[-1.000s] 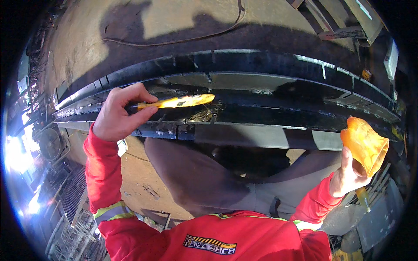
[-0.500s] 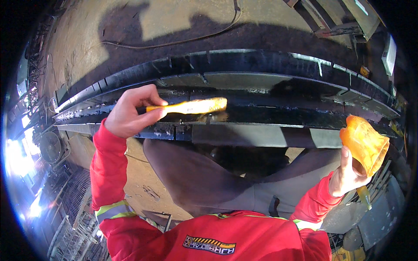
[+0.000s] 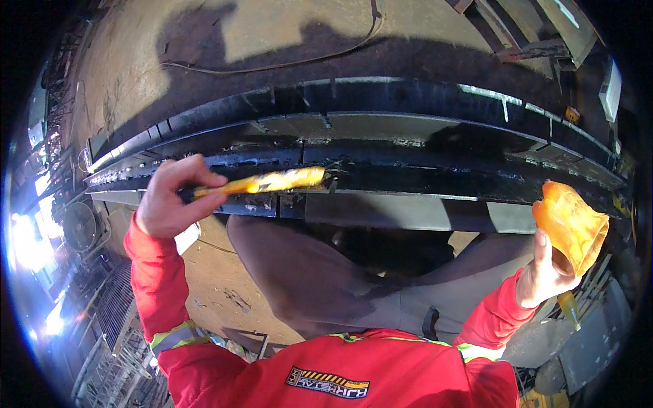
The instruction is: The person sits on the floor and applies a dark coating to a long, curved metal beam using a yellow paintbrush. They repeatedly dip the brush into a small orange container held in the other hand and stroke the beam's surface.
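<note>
My left hand (image 3: 178, 194) is closed round the dark end of a slim yellow brush (image 3: 275, 181), held almost level over the black steel beam (image 3: 422, 173). Its far end is blurred, with what look like dark bristles close to the beam's surface; whether they touch I cannot tell. At the right, my right hand (image 3: 546, 275) grips an orange plastic container (image 3: 570, 221), crumpled and partly see-through, with the thumb along its near side. What is inside it does not show. A yellow piece (image 3: 568, 307) shows just below that hand.
The long black beam, with rough seams and ledges, runs across in front of my knees. A hose (image 3: 272, 71) lies on the brown floor beyond. Steel pieces (image 3: 537, 47) lean at the far right. A fan (image 3: 79, 226) and metal grating (image 3: 117, 296) are at the left.
My left hand has drawn the brush to the left and slightly nearer to me, uncovering a white object beside my wrist. The right hand and orange container have hardly moved.
</note>
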Motion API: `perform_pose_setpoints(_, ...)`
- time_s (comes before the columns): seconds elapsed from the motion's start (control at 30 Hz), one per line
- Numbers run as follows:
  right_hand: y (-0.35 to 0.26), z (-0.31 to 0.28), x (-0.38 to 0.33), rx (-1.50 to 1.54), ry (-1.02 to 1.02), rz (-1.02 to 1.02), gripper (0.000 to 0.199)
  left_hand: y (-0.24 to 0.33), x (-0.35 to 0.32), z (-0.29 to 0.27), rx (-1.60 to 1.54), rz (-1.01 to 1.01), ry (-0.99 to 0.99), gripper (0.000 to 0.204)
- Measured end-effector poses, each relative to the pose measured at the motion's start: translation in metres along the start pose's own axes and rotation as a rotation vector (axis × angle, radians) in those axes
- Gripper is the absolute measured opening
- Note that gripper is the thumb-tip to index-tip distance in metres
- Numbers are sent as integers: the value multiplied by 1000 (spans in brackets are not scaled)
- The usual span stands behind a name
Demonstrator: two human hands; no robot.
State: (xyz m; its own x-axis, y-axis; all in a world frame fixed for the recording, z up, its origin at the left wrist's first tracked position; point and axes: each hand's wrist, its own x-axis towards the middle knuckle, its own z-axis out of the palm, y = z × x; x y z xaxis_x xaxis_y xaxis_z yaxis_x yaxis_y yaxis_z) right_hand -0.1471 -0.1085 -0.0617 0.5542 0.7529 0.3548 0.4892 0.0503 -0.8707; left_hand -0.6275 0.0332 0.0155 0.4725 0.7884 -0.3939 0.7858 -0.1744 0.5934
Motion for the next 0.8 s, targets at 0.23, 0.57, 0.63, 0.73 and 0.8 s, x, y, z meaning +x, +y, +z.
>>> perform_pose_setpoints(0.23,-1,0,-1,18,-26,-5,71,0,8,20,-103,-82,113,16)
perform_pose_setpoints(0.57,6,-6,-3,56,-37,42,73,-4,-27,28,-280,-81,120,17)
perform_pose_setpoints(0.63,3,-6,-5,53,-31,49,72,5,-17,35,-304,-65,180,16)
perform_pose_setpoints(0.73,0,-4,-4,84,-36,45,73,24,-6,45,-283,-88,149,14)
perform_pose_setpoints(0.8,1,-5,-2,70,-46,7,73,30,-6,50,-284,-72,78,14)
